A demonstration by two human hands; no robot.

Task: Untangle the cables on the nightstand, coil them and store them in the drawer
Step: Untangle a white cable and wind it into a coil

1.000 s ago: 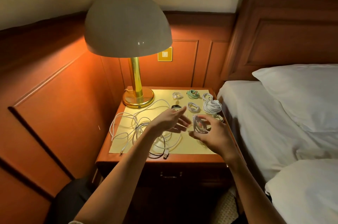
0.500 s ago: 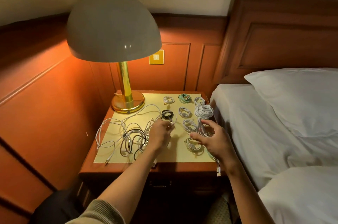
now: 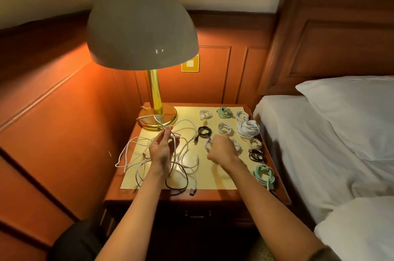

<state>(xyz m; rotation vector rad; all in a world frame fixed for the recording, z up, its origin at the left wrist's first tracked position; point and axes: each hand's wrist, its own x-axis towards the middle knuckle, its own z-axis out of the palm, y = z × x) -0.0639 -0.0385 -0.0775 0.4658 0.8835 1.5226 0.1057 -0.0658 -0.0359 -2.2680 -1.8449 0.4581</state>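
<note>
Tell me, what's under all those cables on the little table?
A pale yellow mat lies under the loose cables and the coiled cables. It sits on the wooden nightstand. The wood beneath the mat is covered, so it cannot be seen.

The lamp shade [image 3: 140, 26] overhung the rear left of the bench [image 3: 223, 194]. Loose cables [image 3: 181, 170] covered its left half, coils [image 3: 248, 128] its right. Bare mat [image 3: 213, 177] lay open at front centre.

Both bare forearms reach from the near edge toward the far side. The left hand [image 3: 162, 150] stands on edge, palm facing right, its fingertips [image 3: 168, 132] pinching loose white cable strands [image 3: 175, 155]. The right hand [image 3: 221, 149] is curled, back up, its fingers hidden.
</note>
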